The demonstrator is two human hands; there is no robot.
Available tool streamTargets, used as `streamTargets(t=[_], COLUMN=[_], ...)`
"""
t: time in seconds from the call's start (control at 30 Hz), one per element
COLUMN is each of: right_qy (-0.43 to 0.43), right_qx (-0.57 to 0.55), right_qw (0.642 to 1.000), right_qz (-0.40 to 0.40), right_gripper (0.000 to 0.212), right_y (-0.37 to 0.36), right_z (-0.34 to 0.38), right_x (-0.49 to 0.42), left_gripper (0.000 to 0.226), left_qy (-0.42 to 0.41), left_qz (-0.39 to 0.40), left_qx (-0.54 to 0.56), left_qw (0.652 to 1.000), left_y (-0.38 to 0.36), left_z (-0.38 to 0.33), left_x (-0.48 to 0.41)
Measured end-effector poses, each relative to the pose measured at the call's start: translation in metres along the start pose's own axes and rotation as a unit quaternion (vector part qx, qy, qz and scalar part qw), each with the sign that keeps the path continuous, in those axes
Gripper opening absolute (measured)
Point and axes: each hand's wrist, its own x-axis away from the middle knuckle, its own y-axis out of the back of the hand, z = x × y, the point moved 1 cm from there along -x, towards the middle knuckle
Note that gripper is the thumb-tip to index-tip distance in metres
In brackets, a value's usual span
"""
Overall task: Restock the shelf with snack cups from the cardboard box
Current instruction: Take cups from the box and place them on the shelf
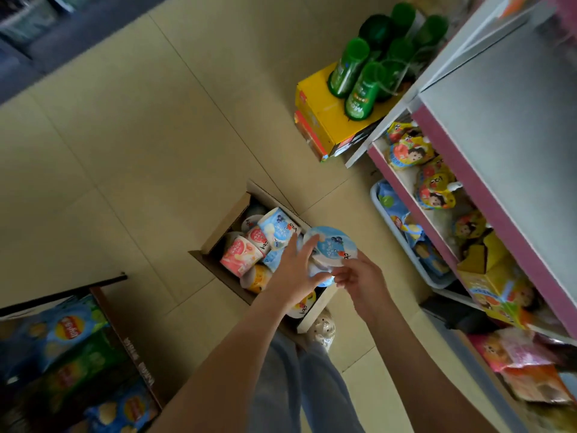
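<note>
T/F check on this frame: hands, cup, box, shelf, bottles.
1. The left hand and the right hand both hold the blue cup. True.
2. The cardboard box is empty. False: pink, blue and yellow snack cups lie in it.
3. Green bottles stand on a yellow carton. True.
4. The blue cup sits on the shelf. False: it is held above the cardboard box.

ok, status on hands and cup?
Left hand grips blue cup. Right hand pinches its rim. Cup above cardboard box, not yet on shelf. Nothing visibly in the way.
</note>
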Motion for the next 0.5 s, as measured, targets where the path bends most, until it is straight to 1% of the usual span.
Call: streamTargets(t=[0.07,0.17,0.23,0.33,0.37,0.43,0.5], right_qy=[0.000,0.015,0.047,0.102,0.117,0.145,0.181], right_qx=[-0.031,-0.051,-0.035,0.031,0.067,0.117,0.135], right_qw=[0.999,0.997,0.995,0.990,0.987,0.979,0.970], right_qz=[0.029,0.063,0.083,0.096,0.089,0.078,0.095], right_gripper=[0.024,0.024,0.022,0.018,0.022,0.048,0.073], right_y=[0.002,0.004,0.008,0.014,0.017,0.021,0.024], right_z=[0.019,0.046,0.065,0.091,0.100,0.113,0.122], right_x=[0.024,0.058,0.080,0.110,0.120,0.138,0.152], left_gripper=[0.072,0.065,0.062,0.059,0.058,0.056,0.052], left_qy=[-0.044,-0.073,-0.095,-0.105,-0.103,-0.109,-0.131], left_qz=[-0.025,-0.079,-0.112,-0.123,-0.119,-0.114,-0.108], left_qx=[0.019,0.034,0.028,0.043,0.052,0.076,0.082], left_qw=[0.999,0.994,0.989,0.986,0.986,0.985,0.982], left_y=[0.013,0.035,0.050,0.076,0.083,0.096,0.107], left_z=[-0.024,-0.060,-0.083,-0.115,-0.126,-0.145,-0.164], left_x=[0.016,0.037,0.052,0.070,0.075,0.082,0.087])
